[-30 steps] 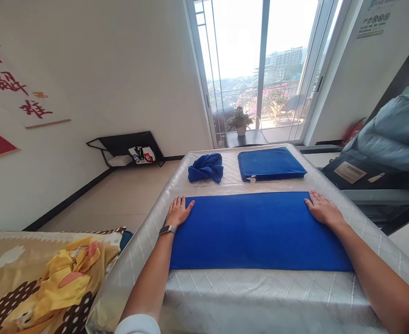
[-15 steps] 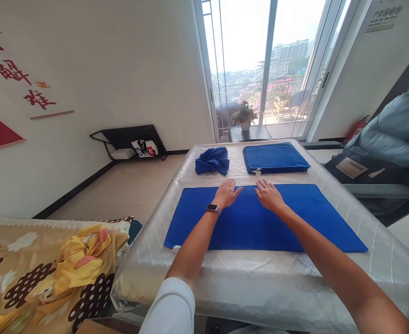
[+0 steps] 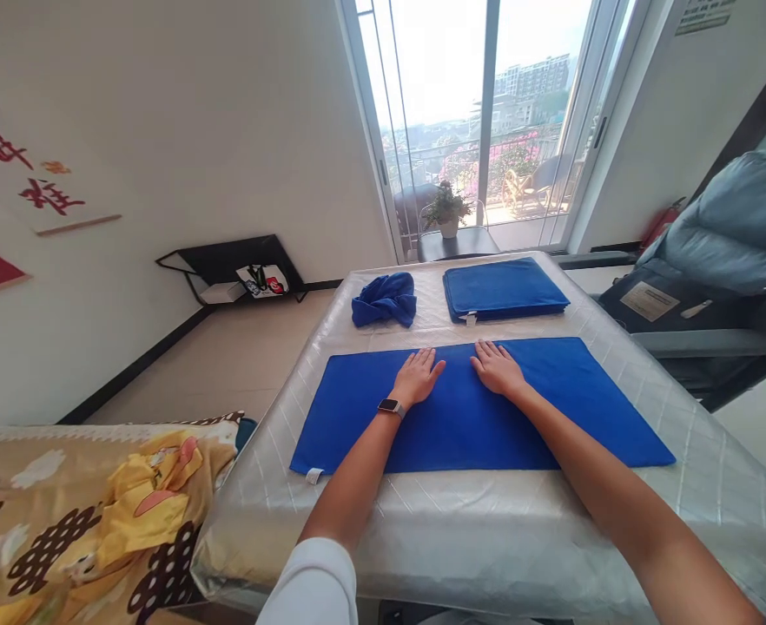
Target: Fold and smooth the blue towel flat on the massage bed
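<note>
A blue towel lies spread flat across the silvery plastic-covered mattress, with a small white label at its near left corner. My left hand, a watch on its wrist, rests palm down near the towel's far edge, fingers stretched out. To its right, my right hand lies flat on the same cloth, fingers extended toward the far edge. Beyond my hands sit a crumpled blue cloth on the left and a neat stack of folded blue towels on the right.
At left is a patterned bed cover with a yellow garment on it. A grey armchair stands close on the right. Past the mattress are a potted plant on a chair and a glass door. A black rack leans by the wall.
Both hands have drawn back slightly, from the towel's far edge onto its surface. My view has shifted a little, so the scene sits further left.
</note>
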Available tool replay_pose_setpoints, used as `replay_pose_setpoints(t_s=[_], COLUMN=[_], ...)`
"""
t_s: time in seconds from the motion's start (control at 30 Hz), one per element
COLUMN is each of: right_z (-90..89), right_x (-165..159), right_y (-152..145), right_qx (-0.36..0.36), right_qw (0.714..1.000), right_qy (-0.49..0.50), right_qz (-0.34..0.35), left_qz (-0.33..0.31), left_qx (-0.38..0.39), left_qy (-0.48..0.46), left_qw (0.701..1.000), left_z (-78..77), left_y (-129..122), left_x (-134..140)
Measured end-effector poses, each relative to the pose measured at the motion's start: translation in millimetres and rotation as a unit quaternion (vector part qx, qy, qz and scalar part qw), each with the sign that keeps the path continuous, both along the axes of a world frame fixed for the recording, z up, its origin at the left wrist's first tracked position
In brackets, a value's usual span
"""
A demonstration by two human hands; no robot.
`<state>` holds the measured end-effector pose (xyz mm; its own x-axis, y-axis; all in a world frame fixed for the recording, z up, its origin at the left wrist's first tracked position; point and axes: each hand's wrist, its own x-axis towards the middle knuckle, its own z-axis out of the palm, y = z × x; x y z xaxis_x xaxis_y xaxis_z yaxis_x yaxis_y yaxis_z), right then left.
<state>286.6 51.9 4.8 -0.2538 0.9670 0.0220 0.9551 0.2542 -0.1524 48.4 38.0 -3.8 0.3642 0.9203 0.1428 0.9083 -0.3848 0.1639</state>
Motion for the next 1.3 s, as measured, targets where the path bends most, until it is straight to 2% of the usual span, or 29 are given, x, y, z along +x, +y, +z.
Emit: replay_pose_setpoints(t_s=[0.07,0.13,0.23,0.3,0.4,0.67,0.8,0.9,1.0,1.07,1.13,1.2,1.23,1.3], right_z=[-0.5,-4.0,-12.9,-18.3,-23.2,-24.6,-18.5,-2.7,20.2,33.1,39.0,35.7,31.0,17.9], right_x=[49.5,104.2,171.1,195.2,205.2,200.3,196.2,184.1,148.3,106.9,55.9,5.2,-16.9,-49.9], right_y=[5.3,8.9,12.1,13.9,16.7,18.6,11.5,0.0,-15.0,-26.3,-38.5,-50.1,-54.9,-61.4], right_qx=[-0.011,-0.019,-0.003,0.004,0.002,0.009,0.009,0.055,0.152,0.179,0.162,0.128,0.114,0.083], right_qw=[0.999,0.996,0.989,0.986,0.986,0.983,0.978,0.975,0.974,0.978,0.986,0.990,0.990,0.992], right_qy=[-0.011,-0.021,-0.022,-0.012,0.000,0.011,0.014,0.000,-0.002,0.010,0.016,0.017,0.018,0.016], right_qz=[-0.038,-0.086,-0.150,-0.165,-0.166,-0.185,-0.206,-0.218,-0.171,-0.106,-0.022,0.053,0.076,0.089], left_qz=[0.015,0.059,0.183,0.238,0.252,0.261,0.270,0.296,0.294,0.229,0.123,0.019,-0.014,-0.034], left_qx=[0.003,-0.001,-0.011,-0.020,-0.036,-0.016,0.007,0.082,0.128,0.106,0.058,0.039,0.040,0.043], left_qy=[0.014,0.025,0.022,0.015,0.014,0.019,0.024,0.024,0.002,-0.019,-0.027,-0.006,0.005,0.017], left_qw=[1.000,0.998,0.983,0.971,0.967,0.965,0.963,0.951,0.947,0.968,0.990,0.999,0.999,0.998], left_z=[0.7,2.2,3.4,2.0,-1.5,-3.8,0.2,11.3,29.6,40.8,45.6,42.2,38.0,26.9], left_y=[-3.6,-6.8,-11.2,-14.1,-15.8,-10.3,-15.2,-21.3,-25.1,-26.2,-27.5,-29.9,-31.4,-34.7], left_x=[-32.6,-75.5,-141.2,-172.5,-193.1,-206.4,-208.7,-200.0,-170.2,-133.3,-85.6,-36.1,-14.0,19.6])
